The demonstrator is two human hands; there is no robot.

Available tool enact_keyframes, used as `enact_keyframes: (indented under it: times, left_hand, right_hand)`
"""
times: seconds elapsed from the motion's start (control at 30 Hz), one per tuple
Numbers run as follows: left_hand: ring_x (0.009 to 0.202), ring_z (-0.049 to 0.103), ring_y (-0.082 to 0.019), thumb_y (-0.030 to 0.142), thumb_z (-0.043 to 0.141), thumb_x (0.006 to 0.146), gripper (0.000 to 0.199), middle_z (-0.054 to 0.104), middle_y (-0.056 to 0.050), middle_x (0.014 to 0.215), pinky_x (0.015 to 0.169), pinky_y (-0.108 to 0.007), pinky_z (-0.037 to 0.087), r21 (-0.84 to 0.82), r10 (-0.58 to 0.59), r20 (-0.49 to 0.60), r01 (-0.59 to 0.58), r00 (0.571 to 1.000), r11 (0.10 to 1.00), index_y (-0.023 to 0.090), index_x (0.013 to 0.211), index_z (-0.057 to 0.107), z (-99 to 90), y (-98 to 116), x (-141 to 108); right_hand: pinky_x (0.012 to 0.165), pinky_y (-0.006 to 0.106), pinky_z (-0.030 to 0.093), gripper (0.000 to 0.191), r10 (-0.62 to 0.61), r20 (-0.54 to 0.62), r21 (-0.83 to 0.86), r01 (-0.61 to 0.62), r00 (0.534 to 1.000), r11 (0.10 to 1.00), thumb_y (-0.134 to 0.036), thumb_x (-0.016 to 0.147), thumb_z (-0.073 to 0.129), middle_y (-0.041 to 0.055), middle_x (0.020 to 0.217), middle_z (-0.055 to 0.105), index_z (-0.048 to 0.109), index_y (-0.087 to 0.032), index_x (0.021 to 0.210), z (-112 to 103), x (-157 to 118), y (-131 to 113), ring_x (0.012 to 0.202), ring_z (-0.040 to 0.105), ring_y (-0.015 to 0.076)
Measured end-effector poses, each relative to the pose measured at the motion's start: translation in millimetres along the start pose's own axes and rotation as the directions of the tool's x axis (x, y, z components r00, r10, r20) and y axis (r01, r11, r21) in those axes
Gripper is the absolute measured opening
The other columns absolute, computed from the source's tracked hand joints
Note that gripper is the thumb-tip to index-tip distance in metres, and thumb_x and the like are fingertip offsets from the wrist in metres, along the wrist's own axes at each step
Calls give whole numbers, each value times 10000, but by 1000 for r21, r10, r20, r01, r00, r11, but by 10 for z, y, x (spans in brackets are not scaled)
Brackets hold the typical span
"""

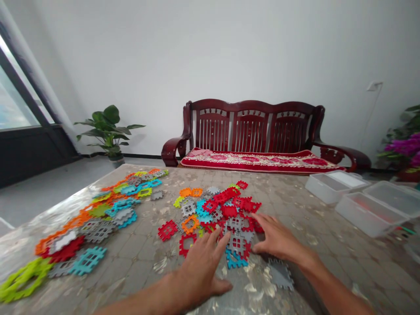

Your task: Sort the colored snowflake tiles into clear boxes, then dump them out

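Note:
Over the front of a heap of interlocking plastic building tiles [228, 211] reaches my left hand [204, 262], its fingers and thumb apart and nothing in it. My right hand [277, 238] is at the heap's right side, thumb and fingers spread around the edge of some red and grey tiles. Whether its fingertips touch them I cannot tell. Between the hands lie a grey window tile [236, 242] and a blue tile [236, 259]. A single grey tile [281, 275] lies flat below my right wrist.
A long spread of orange, green, blue and grey tiles [98, 227] covers the table's left side. Clear plastic boxes [369, 214] stand at the right. Behind the table [138, 267] is a dark red wooden bench [251, 127]; a potted plant [110, 127] stands at the back left.

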State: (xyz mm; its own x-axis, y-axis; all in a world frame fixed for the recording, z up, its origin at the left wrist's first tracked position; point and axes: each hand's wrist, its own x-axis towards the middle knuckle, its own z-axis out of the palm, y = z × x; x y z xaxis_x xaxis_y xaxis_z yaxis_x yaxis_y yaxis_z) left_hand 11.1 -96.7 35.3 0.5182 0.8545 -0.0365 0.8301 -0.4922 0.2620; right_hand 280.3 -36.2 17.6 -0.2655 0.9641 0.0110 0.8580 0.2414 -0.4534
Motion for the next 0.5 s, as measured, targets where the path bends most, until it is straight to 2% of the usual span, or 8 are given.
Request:
enact_keyframes:
  times: [0.1, 0.2, 0.3, 0.4, 0.5]
  left_hand:
    - [1370, 433, -423, 494, 756, 769, 908, 402, -218, 1542, 1082, -575, 413, 119, -32, 31, 28, 999, 993, 200, 1524, 346, -14, 108, 141]
    - [1310, 492, -426, 533, 717, 810, 823, 497, -228, 1461, 1027, -550, 471, 182, -9, -10, 11, 1000, 983, 183, 1490, 415, -29, 148, 238]
    - [1245, 536, -415, 529, 696, 836, 752, 545, -215, 1403, 977, -529, 505, 216, 19, -66, -5, 998, 976, 200, 1465, 447, 43, 134, 249]
    - [1170, 575, -377, 463, 659, 892, 622, 592, -182, 1335, 924, -494, 532, 261, 69, -92, -42, 993, 964, 207, 1427, 474, 147, 97, 240]
    - [1089, 610, -343, 430, 638, 920, 545, 637, -160, 1250, 866, -453, 555, 307, 112, -104, -75, 988, 949, 199, 1393, 497, 198, 63, 256]
  right_hand:
    - [1049, 475, 384, 943, -40, 11, 17, 39, 999, 999, -312, 551, 811, 142, 1409, 545, 500, -216, 1437, 13, 28, -117, 1250, 493, 356]
    - [1030, 464, 400, 874, -33, -12, 68, 34, 999, 997, -263, 538, 810, 153, 1301, 604, 569, -181, 1374, 18, 134, -159, 1195, 518, 355]
    - [1003, 442, 430, 847, -26, -17, 101, 28, 1000, 994, -245, 527, 816, 133, 1248, 633, 588, -193, 1341, 48, 233, -102, 1154, 551, 335]
    - [959, 406, 470, 790, -12, -4, 257, 13, 1000, 966, -246, 554, 791, 95, 1218, 655, 586, -186, 1315, 113, 299, -44, 1074, 604, 279]
    - [918, 390, 489, 715, 13, 30, 447, -25, 999, 894, -248, 600, 746, 84, 1167, 678, 583, -163, 1291, 156, 342, -62, 1001, 629, 245]
